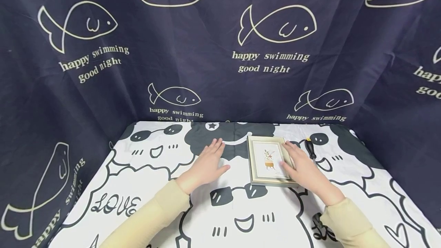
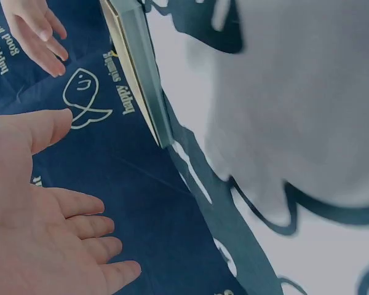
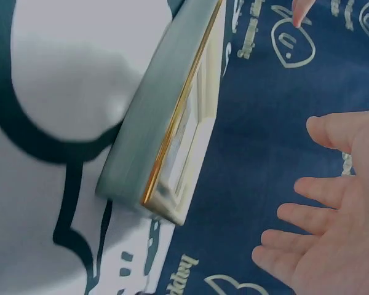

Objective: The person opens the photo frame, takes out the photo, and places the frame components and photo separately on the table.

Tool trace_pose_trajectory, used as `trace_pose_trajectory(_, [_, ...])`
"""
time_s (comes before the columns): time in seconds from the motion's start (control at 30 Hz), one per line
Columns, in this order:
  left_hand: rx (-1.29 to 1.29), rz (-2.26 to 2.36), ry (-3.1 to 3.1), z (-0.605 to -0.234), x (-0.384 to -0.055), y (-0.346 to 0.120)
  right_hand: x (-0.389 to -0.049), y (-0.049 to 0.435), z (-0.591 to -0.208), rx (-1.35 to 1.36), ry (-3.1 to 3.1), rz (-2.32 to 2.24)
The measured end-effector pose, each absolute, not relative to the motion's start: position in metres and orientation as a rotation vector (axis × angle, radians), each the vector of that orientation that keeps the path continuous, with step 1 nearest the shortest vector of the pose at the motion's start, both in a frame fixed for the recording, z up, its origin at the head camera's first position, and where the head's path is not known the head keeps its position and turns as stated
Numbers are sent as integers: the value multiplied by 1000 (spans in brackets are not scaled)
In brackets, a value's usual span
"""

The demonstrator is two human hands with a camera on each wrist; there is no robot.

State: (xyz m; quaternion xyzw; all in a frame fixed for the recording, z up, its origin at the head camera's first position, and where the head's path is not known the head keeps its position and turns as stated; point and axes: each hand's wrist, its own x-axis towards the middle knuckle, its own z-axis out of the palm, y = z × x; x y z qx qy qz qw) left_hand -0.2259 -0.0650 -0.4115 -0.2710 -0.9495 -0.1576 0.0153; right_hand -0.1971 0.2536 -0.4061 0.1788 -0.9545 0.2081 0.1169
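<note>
Can see the frame [image 1: 268, 160] lying flat, face up, probably for steadiness. Find the left grip [image 1: 206, 166] released, left of the frame, and the right grip [image 1: 304, 169] also released, over its right side. Notice a screwdriver [image 1: 310, 149] right of the frame, perhaps for easy reach; below, the cartoon-print desk [image 1: 141, 183]; behind, a navy curtain [image 1: 206, 56].

Left fingers [image 2: 80, 202] and right fingers [image 3: 309, 217] point forward, nearly straight.

Metallic-looking picture frame [image 1: 268, 159], matt cloth curtain [image 1: 193, 60]
</note>
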Motion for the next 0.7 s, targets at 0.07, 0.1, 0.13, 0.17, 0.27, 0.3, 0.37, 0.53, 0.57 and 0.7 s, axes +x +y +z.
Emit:
trace_pose_trajectory(0.07, [-864,-531,-2963,-412,-232,-56,-202,258,-406,482,-2821,644])
trace_pose_trajectory(0.1, [-870,-564,-2971,-412,-235,-52,-204,260,-406,458,-2834,655])
trace_pose_trajectory(0.13, [-872,-607,-2975,-413,-237,-48,-206,262,-407,437,-2850,667])
trace_pose_trajectory(0.17, [-873,-654,-2982,-412,-239,-43,-208,265,-408,415,-2864,678])
trace_pose_trajectory(0.27, [-857,-774,-3023,-412,-247,-30,-214,270,-412,337,-2914,724])
trace_pose_trajectory(0.3, [-843,-807,-3038,-413,-249,-26,-217,272,-414,312,-2928,739])
trace_pose_trajectory(0.37, [-808,-868,-3071,-414,-254,-18,-220,275,-418,257,-2961,780])
trace_pose_trajectory(0.53, [-627,-1125,-3145,-422,-267,0,-229,281,-424,94,-3049,923])
trace_pose_trajectory(0.57, [-572,-1208,-3155,-424,-268,3,-230,281,-425,63,-3065,952])
trace_pose_trajectory(0.7, [-331,-1567,-3135,-430,-270,14,-234,284,-428,-52,-3106,1060])
